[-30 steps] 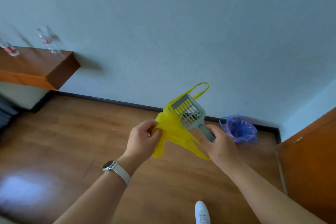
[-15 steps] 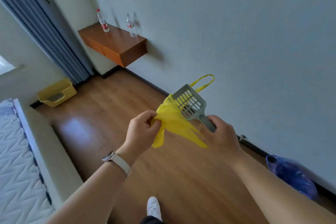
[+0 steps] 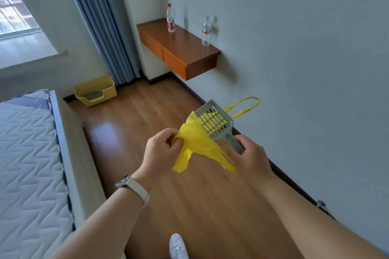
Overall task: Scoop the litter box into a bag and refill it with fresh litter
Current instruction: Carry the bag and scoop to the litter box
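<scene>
Wood floor (image 3: 147,136), litter box (image 3: 94,90) well ahead. Your left fingers (image 3: 168,140) pinch the bunched bag (image 3: 195,143); right fingers (image 3: 243,141) curl round the scoop (image 3: 216,124) handle. Opening the bag like this risks dropping the scoop.

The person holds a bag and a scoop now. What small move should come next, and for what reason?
Probably a step forward, toward the yellow plastic litter box on the floor by the curtain. The left hand pinches the crumpled yellow plastic bag, the right hand grips the grey slotted plastic scoop, and the box lies far beyond both.
</scene>
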